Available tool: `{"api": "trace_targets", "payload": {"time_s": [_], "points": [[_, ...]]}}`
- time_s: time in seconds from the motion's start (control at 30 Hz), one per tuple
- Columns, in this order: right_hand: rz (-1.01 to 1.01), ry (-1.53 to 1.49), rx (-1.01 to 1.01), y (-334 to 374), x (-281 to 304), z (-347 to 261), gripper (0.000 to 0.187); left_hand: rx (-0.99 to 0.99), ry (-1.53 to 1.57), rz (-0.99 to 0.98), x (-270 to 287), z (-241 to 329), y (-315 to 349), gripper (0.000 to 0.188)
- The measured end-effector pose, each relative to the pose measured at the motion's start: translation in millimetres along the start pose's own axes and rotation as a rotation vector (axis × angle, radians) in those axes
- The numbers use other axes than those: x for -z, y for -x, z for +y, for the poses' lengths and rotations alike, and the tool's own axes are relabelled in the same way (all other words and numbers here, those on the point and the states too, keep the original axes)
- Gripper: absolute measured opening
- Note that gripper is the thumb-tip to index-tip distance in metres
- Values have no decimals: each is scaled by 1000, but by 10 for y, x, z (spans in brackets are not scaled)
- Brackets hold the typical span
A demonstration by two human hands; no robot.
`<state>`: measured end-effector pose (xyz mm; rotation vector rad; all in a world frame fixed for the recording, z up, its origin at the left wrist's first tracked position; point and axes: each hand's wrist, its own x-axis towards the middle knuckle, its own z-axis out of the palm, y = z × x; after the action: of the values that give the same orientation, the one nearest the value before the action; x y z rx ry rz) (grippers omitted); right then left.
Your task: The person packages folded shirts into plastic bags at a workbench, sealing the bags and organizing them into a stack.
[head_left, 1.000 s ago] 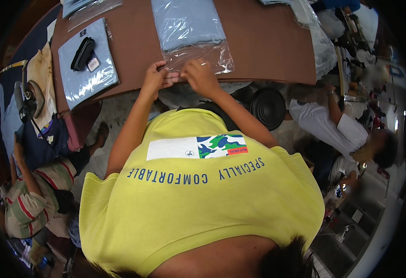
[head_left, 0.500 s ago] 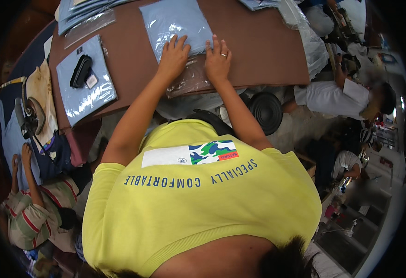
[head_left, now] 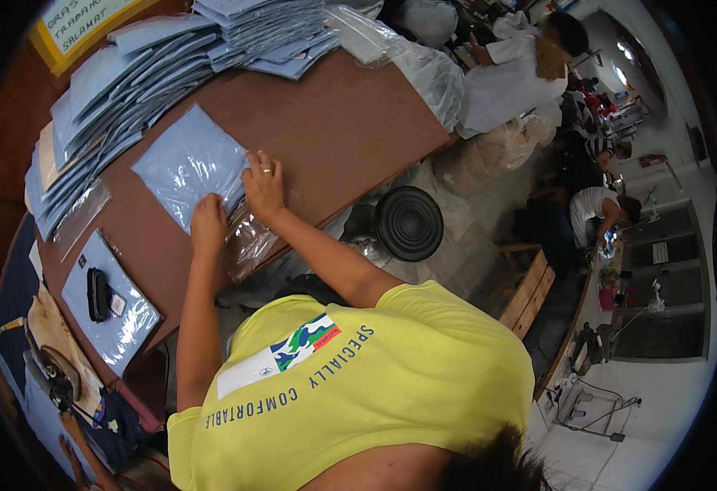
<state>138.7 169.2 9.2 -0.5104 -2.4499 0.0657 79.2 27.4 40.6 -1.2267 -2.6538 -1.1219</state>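
A folded light-blue garment in a clear plastic bag (head_left: 187, 159) lies flat on the brown table, its glossy film catching the light. At its near edge, my left hand (head_left: 208, 222) has its fingers pressed together on the plastic. My right hand (head_left: 264, 188), with a ring on one finger, is curled over the bag's right near corner. Between my wrists the bag's loose clear flap (head_left: 248, 241) hangs crumpled toward the table edge. Further left lies another bagged blue garment (head_left: 125, 327) with a small black object (head_left: 97, 295) on top.
Tall stacks of bagged blue garments (head_left: 137, 78) line the table's (head_left: 334, 123) far side. Clear plastic sheets (head_left: 424, 74) drape over its far right corner. A black round stool (head_left: 408, 222) stands near the right edge. At lower left, another person's hands (head_left: 72, 430) are beside an iron (head_left: 57, 385).
The view has swung, showing more of the stacks and the room at right. My hands have gone from lying spread on the bagged garment to gripping its near edge.
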Motion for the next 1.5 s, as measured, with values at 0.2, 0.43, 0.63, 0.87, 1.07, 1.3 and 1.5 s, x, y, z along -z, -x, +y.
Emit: {"api": "trace_targets", "payload": {"time_s": [0.2,0.43,0.63,0.87,1.07,1.3,1.5], "points": [[-6,-176,35,71,238,164,8,-66,-29,49,-42,-34,55,8],[-63,-284,96,448,657,392,8,-55,-73,47,-107,-78,50,12],[80,-135,-263,1236,1205,1469,5,-92,-112,24,-111,-133,181,24],[-1759,310,-1004,3400,1781,3245,37,-43,-146,100,146,112,631,37],[-770,-93,-457,2667,1547,2468,39,124,-57,160,278,-55,1151,29],[-514,-527,329,639,1340,932,39,-25,-116,-60,469,50,1304,73],[-678,-497,396,268,859,901,74,-17,-215,-323,486,79,1236,81]]}}
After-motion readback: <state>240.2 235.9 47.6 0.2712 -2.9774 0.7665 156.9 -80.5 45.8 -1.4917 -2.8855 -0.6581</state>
